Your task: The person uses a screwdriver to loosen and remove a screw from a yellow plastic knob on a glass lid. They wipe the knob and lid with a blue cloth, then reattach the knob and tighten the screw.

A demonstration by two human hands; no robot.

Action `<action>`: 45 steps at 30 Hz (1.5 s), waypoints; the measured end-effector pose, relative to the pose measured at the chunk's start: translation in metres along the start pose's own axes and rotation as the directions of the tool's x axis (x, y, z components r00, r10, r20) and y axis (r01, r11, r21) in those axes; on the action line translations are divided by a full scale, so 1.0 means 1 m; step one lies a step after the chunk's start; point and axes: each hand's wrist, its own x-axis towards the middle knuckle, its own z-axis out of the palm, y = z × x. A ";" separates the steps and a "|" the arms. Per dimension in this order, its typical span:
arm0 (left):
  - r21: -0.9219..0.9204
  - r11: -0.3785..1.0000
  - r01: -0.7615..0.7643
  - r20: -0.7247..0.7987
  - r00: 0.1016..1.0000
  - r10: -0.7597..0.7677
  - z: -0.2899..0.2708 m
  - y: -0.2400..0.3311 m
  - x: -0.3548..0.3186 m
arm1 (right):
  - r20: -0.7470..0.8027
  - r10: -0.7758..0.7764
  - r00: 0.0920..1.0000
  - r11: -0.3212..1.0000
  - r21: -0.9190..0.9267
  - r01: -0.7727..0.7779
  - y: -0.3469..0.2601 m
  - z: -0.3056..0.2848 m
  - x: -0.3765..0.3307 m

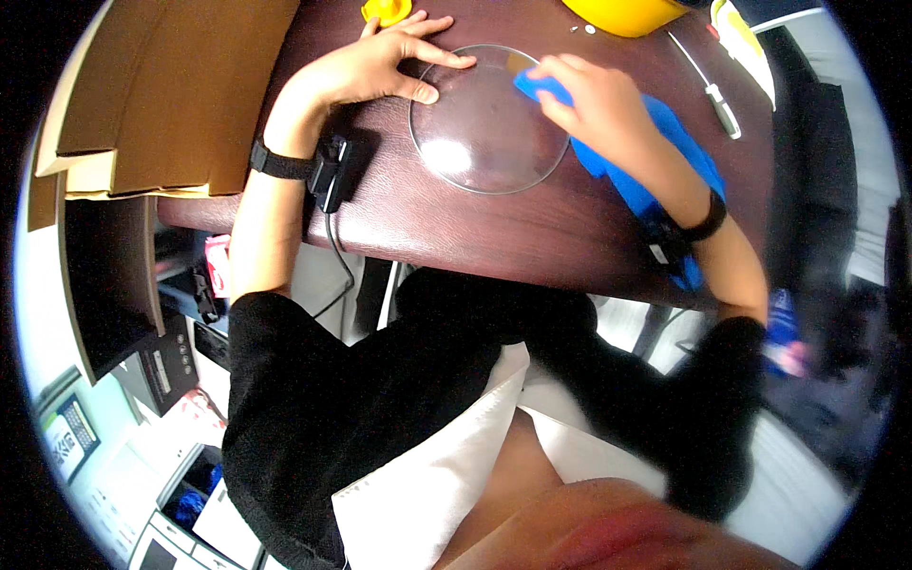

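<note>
A round, clear glass lid (484, 128) with a thin rim lies flat on the dark reddish-brown table (560, 233). My left hand (385, 65) is open at the lid's upper left, fingers spread, its thumb and index finger resting on the glass near the rim. Bunched in my right hand (603, 106) is a blue cloth (608, 176), pressed to the lid's right side. The rest of the cloth trails under my right forearm. Motion slightly blurs the right hand. Just beyond my left fingers sits a small yellow knob-like piece (386, 11).
A yellow bowl-shaped thing (627, 14) stands at the far right, with small white bits (590, 29) beside it. To its right lies a screwdriver (722, 112) with a pale handle. A cardboard box (190, 95) borders the left. A cable (342, 256) hangs from my left wrist device.
</note>
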 end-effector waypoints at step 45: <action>-0.039 0.978 0.204 -0.445 0.873 -0.199 -0.015 0.007 0.001 | -0.106 0.428 0.898 0.791 -0.436 -0.429 0.049 -0.009 0.030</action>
